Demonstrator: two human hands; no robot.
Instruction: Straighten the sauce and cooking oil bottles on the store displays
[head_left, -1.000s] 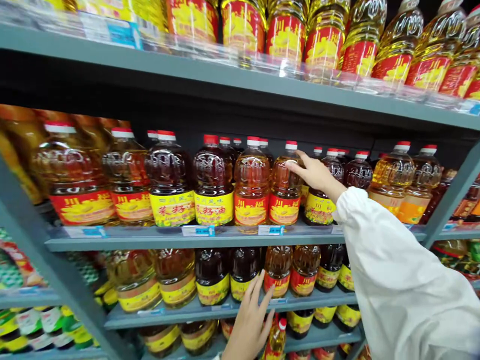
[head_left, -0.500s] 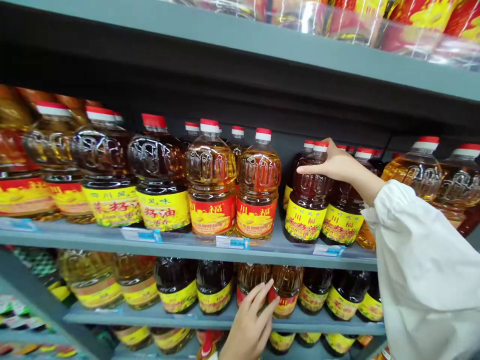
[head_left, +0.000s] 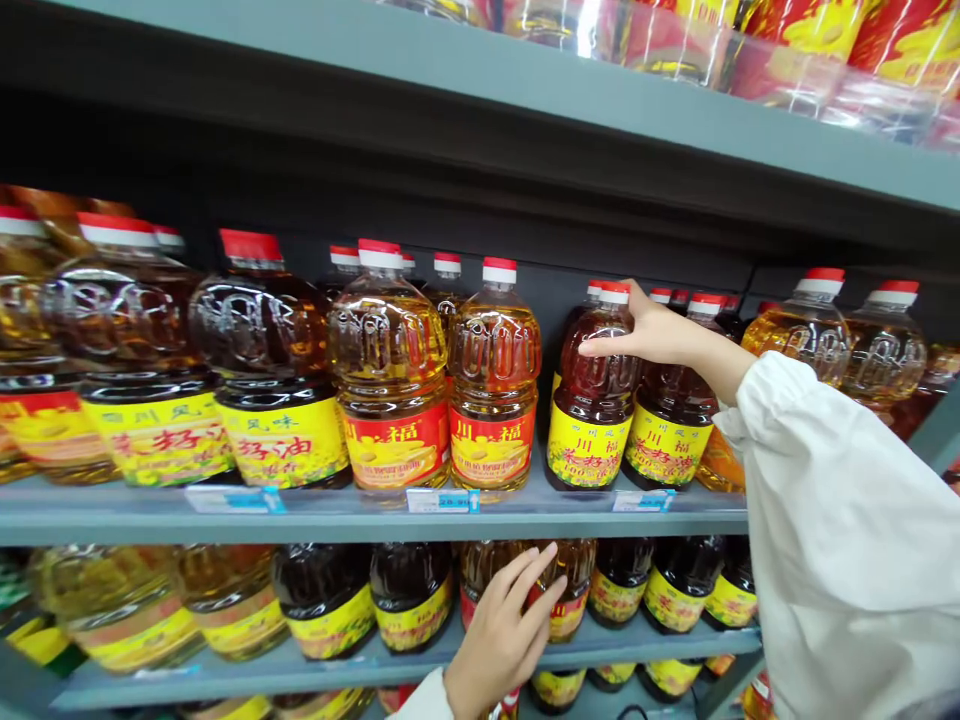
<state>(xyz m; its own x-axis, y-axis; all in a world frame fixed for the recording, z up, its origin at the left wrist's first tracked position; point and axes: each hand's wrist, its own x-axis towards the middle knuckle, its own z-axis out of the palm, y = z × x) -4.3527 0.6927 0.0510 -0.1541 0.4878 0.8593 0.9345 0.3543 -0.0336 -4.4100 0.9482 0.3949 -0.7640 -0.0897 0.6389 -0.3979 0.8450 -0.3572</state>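
A: Right hand first – where?

B: Right hand is right of centre, coming in from the right edge, forearm sloping up toward the left, white right sleeve bunched at the wrist. Back of the hand up, wrist about straight

A: Digits?

B: Thumb and forefinger parted in a wide V at the top of the dark bottle. One lies across its front, pointing left; the other goes up by the red-and-white cap. Remaining fingers hidden behind, so can't tell if it's gripping or only resting there

A: And the bottle?

B: Upright on the middle shelf, right of centre, yellow label facing out. Second dark bottle just to its right, under the wrist; amber bottle with red label to its left, a gap between. Price tag on the shelf edge, below and right

A: Left hand?

B: Left hand, lower middle – rising from the bottom edge, tilted up and right, back showing, fingers fanned loosely, free. Left sleeve at the wrist. It's in front of the lower-shelf bottles; can't tell if the fingertips touch any
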